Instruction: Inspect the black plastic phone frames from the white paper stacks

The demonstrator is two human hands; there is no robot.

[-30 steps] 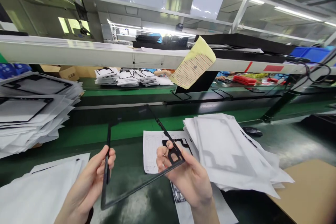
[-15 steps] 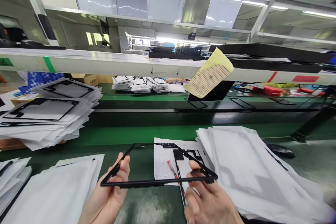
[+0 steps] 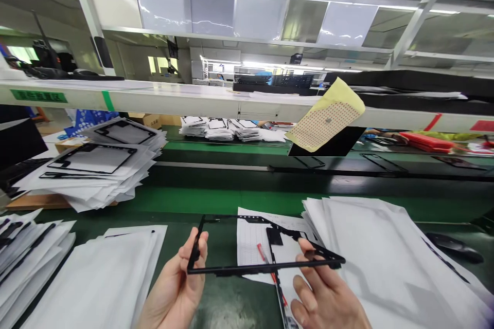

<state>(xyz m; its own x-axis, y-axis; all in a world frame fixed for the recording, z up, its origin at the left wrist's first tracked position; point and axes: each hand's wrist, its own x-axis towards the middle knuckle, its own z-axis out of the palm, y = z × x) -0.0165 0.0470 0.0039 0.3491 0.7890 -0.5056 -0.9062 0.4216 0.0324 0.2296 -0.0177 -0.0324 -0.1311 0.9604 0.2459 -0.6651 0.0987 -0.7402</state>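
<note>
Between my two hands, a thin black rectangular frame (image 3: 250, 269) is held up, tilted, above the green work surface. My left hand (image 3: 181, 272) grips its left side, fingers curled over the bar. On the right, my right hand (image 3: 324, 282) pinches the near right corner between thumb and fingers. Through the opening show a printed sheet (image 3: 247, 239), a red pen (image 3: 262, 254) and a second black frame (image 3: 275, 239) lying on white paper, partly hidden by the held frame and my right hand.
A large stack of white translucent sheets (image 3: 363, 257) lies at right, beside a black computer mouse (image 3: 455, 248). More sheet stacks (image 3: 100, 272) and layered black frames (image 3: 96, 159) stand at left. A shelf edge (image 3: 173, 103) crosses behind, with a yellow dotted sheet (image 3: 328, 115) hanging there.
The whole scene has shifted right in view as the camera turned left. Both hands still hold the black frame, which has changed its tilt slightly.
</note>
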